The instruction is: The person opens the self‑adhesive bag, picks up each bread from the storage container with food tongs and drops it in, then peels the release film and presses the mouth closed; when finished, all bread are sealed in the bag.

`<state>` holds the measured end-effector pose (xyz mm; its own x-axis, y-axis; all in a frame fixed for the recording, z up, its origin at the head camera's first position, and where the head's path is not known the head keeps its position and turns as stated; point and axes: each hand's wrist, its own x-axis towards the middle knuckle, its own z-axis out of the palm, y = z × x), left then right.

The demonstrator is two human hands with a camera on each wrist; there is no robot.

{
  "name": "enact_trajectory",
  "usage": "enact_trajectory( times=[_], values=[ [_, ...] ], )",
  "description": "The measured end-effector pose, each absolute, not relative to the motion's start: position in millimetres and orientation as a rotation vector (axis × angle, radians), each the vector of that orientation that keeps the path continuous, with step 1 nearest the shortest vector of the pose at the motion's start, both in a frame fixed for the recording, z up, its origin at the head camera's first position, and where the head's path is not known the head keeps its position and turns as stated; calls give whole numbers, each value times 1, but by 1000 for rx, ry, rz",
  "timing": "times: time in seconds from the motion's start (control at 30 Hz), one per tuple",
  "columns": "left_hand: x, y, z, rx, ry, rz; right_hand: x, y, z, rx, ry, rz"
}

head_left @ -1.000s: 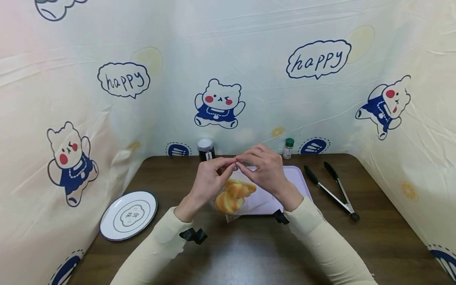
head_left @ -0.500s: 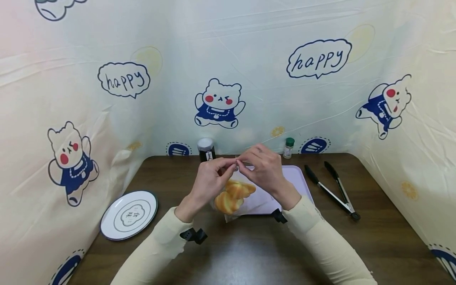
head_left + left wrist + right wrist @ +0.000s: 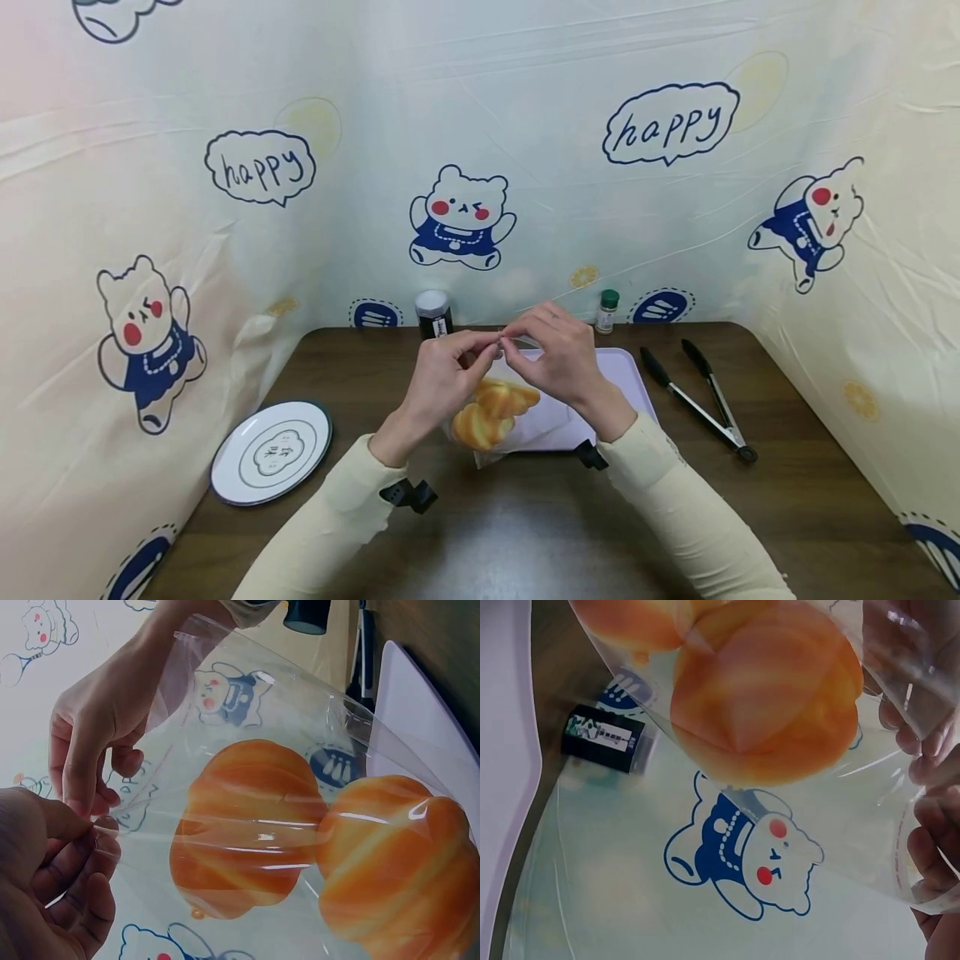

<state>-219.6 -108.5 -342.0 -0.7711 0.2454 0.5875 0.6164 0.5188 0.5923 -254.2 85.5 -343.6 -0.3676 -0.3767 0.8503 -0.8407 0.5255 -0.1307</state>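
Both hands meet over the far middle of the table, raised in front of the purple tray (image 3: pixel 630 379). Thumb and fingertips of the left hand (image 3: pixel 442 375) pinch the top edge of a clear plastic bag (image 3: pixel 300 682). Close beside them, the right hand (image 3: pixel 555 350) pinches the same edge, fingertips nearly touching the left ones. Golden bread rolls (image 3: pixel 247 825) with ridged tops hang inside the bag below the hands. In the right wrist view one roll (image 3: pixel 769 697) shows through the film, and the fingers (image 3: pixel 934 832) gather the bag's mouth at the right.
Black-handled tongs (image 3: pixel 701 408) lie spread to the right of the tray. A white plate with a dark rim (image 3: pixel 236 483) sits at the left. Along the back edge stand a dark jar with a grey lid (image 3: pixel 433 315) and a small green-capped bottle (image 3: pixel 607 312). A printed curtain surrounds the table.
The pinching fingertips shift very slightly along the bag's edge. The arms, the rolls and everything on the table stay in place.
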Motion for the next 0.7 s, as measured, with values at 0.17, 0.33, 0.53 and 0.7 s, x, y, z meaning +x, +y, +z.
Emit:
enact_trajectory(
  times=[0.17, 0.33, 0.53, 0.7],
  values=[
    [-219, -108, -343, -703, -2329, -1132, -254, 86, -343, 1007, -1962, 704],
    [-219, -109, -343, -698, -2337, -1112, -253, 85, -341, 998, -1967, 672],
    [-219, -110, -341, -671, -2349, -1112, -253, 85, -341, 981, -1989, 731],
    [-217, -110, -339, -632, -2375, -1122, -254, 86, -343, 953, -2007, 784]
  ],
)
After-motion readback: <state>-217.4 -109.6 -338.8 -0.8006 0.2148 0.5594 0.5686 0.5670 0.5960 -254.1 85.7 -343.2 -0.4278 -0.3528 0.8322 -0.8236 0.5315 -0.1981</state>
